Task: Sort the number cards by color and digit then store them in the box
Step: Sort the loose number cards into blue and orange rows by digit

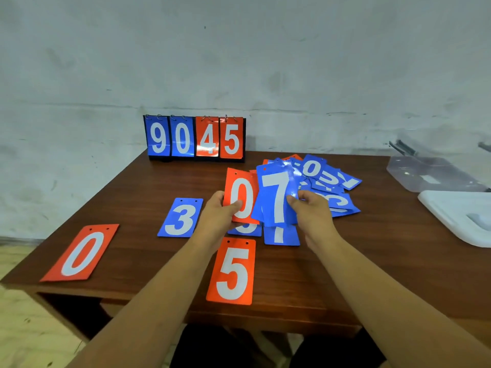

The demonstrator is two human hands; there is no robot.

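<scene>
My left hand [216, 213] holds a red 0 card [240, 191] upright above the table's middle. Beside it, my right hand [312, 208] grips a blue 7 card [276, 195], with more blue cards seemingly behind it. Flat on the wooden table [148, 261] lie a red 0 card [79, 253] at the near left, a blue 3 card [180, 217], a red 5 card [232, 272], a blue 7 card [281, 235] and a blue card [245, 229] mostly hidden under my hands. A loose pile of blue and red cards [326, 181] sits behind my right hand.
A flip scoreboard [195, 138] reading 9 0 4 5 stands at the table's back edge against the wall. At the far right is a clear plastic box [430, 173], and its white lid [459, 216] lies in front of it.
</scene>
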